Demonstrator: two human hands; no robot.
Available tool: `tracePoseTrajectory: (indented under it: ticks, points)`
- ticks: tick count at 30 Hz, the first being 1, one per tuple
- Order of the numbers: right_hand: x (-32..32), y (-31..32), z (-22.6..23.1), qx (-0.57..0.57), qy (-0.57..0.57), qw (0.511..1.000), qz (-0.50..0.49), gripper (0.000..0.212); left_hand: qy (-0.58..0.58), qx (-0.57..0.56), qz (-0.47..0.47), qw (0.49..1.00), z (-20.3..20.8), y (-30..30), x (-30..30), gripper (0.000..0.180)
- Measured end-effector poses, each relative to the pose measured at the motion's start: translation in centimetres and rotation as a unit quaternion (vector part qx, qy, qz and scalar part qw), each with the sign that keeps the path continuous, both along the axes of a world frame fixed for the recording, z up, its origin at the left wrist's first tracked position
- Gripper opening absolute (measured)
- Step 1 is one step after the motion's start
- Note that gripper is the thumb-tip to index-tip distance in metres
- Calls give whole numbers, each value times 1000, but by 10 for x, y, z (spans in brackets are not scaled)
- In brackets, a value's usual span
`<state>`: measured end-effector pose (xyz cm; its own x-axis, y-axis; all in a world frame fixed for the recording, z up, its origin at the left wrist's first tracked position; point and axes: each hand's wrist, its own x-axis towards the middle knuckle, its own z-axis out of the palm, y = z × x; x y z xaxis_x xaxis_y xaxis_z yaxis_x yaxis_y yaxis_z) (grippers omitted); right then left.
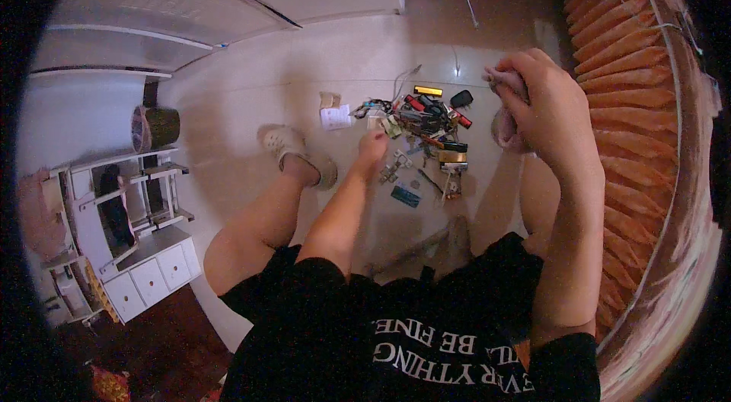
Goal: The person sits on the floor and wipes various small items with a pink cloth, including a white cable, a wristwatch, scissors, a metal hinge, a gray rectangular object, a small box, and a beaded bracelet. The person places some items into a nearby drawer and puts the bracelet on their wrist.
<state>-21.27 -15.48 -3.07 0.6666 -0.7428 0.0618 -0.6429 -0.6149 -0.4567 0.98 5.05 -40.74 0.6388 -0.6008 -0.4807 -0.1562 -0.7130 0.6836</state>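
Note:
My left hand [373,149] is low over the tile floor at the near left side of a heap of small items [430,119], its fingers drawn together beside a crumpled greenish paper [391,126]. Whatever they grip, if anything, is too small to name. Raised to the right of the heap, my right hand [552,109] has thumb and fingers pinched together around something small I cannot make out. In the heap lie a yellow-topped box [428,90], a black oval case [461,98], red pieces and a gold-coloured block [452,157].
A teal card [406,195] and small metal pieces [394,166] lie nearer me. White paper [335,117] rests left of the heap, by my clog [283,141]. An orange pleated curtain [620,113] hangs at right; a white drawer unit [152,280] stands left, beside a round bin [158,129].

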Motion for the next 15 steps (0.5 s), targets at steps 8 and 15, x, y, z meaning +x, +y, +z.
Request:
tracePoseTrajectory:
  ticks: [8,15]
  points:
    - [1,2,-4,32,46,998,-23,14,-250,-15,-209,945,-16,-120,1,28]
    - [4,1,-6,3,53,999,4,11,-151,-13,-220,964,-22,-134,28,29]
